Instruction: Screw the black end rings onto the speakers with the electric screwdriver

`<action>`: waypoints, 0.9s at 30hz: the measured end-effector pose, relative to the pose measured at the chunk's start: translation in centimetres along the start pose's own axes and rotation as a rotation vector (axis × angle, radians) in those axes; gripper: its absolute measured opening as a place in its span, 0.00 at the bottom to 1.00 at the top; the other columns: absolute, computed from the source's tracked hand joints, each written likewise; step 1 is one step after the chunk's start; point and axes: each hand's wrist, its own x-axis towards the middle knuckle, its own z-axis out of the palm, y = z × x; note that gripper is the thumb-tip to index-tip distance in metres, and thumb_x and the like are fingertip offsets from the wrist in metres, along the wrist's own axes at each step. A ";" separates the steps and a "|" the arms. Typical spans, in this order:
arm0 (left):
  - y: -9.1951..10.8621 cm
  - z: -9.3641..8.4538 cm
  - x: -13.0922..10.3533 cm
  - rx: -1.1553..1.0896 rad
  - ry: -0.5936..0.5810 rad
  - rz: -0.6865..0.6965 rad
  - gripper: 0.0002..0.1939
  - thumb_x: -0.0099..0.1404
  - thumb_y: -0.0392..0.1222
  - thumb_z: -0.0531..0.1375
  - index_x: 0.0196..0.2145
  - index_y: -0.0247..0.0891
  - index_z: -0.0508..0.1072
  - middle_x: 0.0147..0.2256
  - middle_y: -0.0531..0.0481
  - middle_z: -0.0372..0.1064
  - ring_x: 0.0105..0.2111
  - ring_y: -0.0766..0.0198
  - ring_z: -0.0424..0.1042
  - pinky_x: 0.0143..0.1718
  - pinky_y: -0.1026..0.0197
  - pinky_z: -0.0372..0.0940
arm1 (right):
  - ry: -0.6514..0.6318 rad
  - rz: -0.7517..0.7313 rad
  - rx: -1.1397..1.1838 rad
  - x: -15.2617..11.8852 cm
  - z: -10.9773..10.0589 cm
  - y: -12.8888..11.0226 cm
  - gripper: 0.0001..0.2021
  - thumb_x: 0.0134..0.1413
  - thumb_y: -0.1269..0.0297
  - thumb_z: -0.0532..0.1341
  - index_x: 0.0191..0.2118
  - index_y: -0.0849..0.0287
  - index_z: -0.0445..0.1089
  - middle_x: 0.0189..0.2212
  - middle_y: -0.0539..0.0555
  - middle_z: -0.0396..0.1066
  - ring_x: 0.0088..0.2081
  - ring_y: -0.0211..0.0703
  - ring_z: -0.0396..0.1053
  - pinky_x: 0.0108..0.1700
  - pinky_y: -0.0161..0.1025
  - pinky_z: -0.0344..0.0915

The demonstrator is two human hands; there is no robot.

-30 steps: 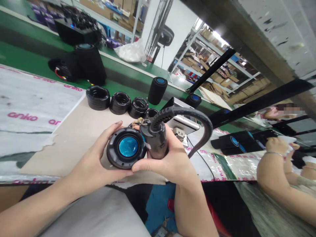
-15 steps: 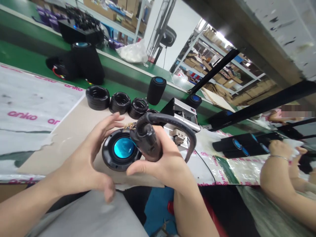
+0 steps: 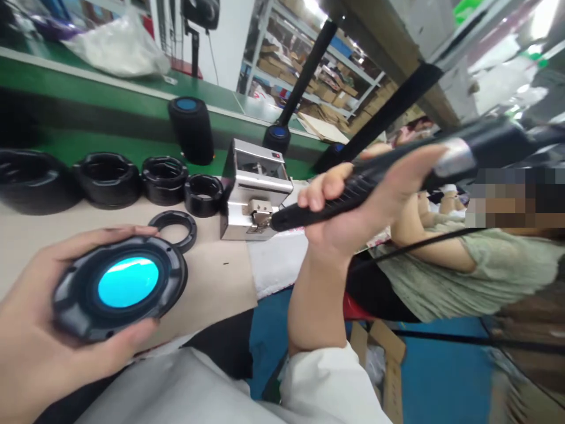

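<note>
In my left hand point(image 3: 48, 330) is a round black speaker part point(image 3: 128, 282) with a shiny blue disc in its middle, tilted toward me. Fingers and thumb clasp its left side. My right hand point(image 3: 348, 224) is wrapped round a black electric screwdriver point(image 3: 379, 169), held nearly level. The screwdriver's tip reaches the front of a metal screw feeder point(image 3: 260, 185); whether a screw is on it I cannot tell. A flat black ring point(image 3: 191, 231) lies on the beige board just behind the speaker part.
Several black ring housings point(image 3: 108, 185) stand in a row behind. A black cylindrical speaker point(image 3: 192, 129) stands on the green bench point(image 3: 141, 97), with a white plastic bag point(image 3: 119, 47) farther back. To the right sits a co-worker in a green top point(image 3: 477, 271); a black post point(image 3: 304, 76) slants overhead.
The screwdriver has moved from over the speaker part rightward to the screw feeder. My left hand, earlier spread beside the part, now grips it off the board. The view has swung right.
</note>
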 end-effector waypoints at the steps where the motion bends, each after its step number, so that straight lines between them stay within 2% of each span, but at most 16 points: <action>1: 0.6 0.6 0.4 -0.002 0.007 0.006 0.41 0.63 0.64 0.68 0.68 0.48 0.66 0.65 0.67 0.72 0.66 0.36 0.73 0.63 0.25 0.66 | -0.022 0.007 -0.013 0.4 0.2 0.5 0.29 0.66 0.27 0.60 0.43 0.50 0.59 0.23 0.44 0.57 0.20 0.37 0.61 0.24 0.37 0.61; 4: 3.2 2.7 1.3 -0.036 0.049 -0.005 0.38 0.58 0.57 0.73 0.64 0.51 0.71 0.61 0.58 0.78 0.65 0.36 0.77 0.68 0.27 0.73 | -0.114 -0.005 0.026 1.3 1.0 2.5 0.31 0.59 0.26 0.67 0.39 0.51 0.63 0.23 0.45 0.61 0.20 0.37 0.64 0.23 0.38 0.62; 7: 5.0 3.9 1.8 -0.068 0.063 -0.030 0.38 0.55 0.53 0.76 0.62 0.52 0.73 0.60 0.49 0.79 0.65 0.34 0.77 0.69 0.29 0.74 | -0.168 -0.041 0.053 1.9 1.4 4.1 0.30 0.59 0.30 0.70 0.36 0.52 0.62 0.22 0.44 0.62 0.20 0.34 0.63 0.23 0.38 0.61; 11: 4.8 4.0 2.1 -0.088 0.069 -0.063 0.38 0.55 0.52 0.77 0.61 0.51 0.72 0.60 0.49 0.78 0.66 0.34 0.74 0.70 0.29 0.71 | -0.197 0.015 0.027 2.3 1.7 4.8 0.35 0.54 0.21 0.67 0.35 0.52 0.61 0.18 0.42 0.59 0.18 0.34 0.60 0.21 0.38 0.59; 15: 4.4 3.7 2.2 -0.066 0.056 -0.063 0.38 0.55 0.51 0.77 0.62 0.50 0.73 0.60 0.50 0.77 0.66 0.35 0.75 0.70 0.32 0.72 | -0.184 0.047 -0.040 2.3 1.9 4.1 0.38 0.54 0.16 0.61 0.35 0.52 0.60 0.20 0.43 0.60 0.19 0.34 0.61 0.22 0.39 0.59; 21: 4.8 3.6 2.3 -0.048 0.039 -0.046 0.39 0.55 0.53 0.77 0.62 0.49 0.72 0.60 0.49 0.78 0.63 0.38 0.77 0.67 0.37 0.76 | -0.280 0.200 -0.024 2.9 1.2 3.4 0.43 0.43 0.11 0.63 0.36 0.51 0.62 0.20 0.42 0.62 0.20 0.32 0.62 0.23 0.40 0.60; 24: 4.9 3.5 2.3 -0.033 0.038 -0.038 0.38 0.57 0.53 0.76 0.62 0.47 0.72 0.60 0.48 0.78 0.63 0.40 0.78 0.68 0.38 0.76 | -0.244 0.118 -0.035 3.5 0.9 3.9 0.43 0.43 0.11 0.63 0.36 0.51 0.59 0.19 0.40 0.59 0.19 0.29 0.58 0.24 0.38 0.58; 27: 4.9 3.5 2.3 -0.018 0.038 -0.044 0.37 0.57 0.54 0.76 0.62 0.46 0.72 0.60 0.48 0.77 0.63 0.40 0.78 0.68 0.38 0.76 | -0.209 0.035 -0.020 3.6 1.0 4.7 0.43 0.39 0.14 0.68 0.36 0.51 0.58 0.18 0.39 0.58 0.18 0.30 0.58 0.23 0.39 0.57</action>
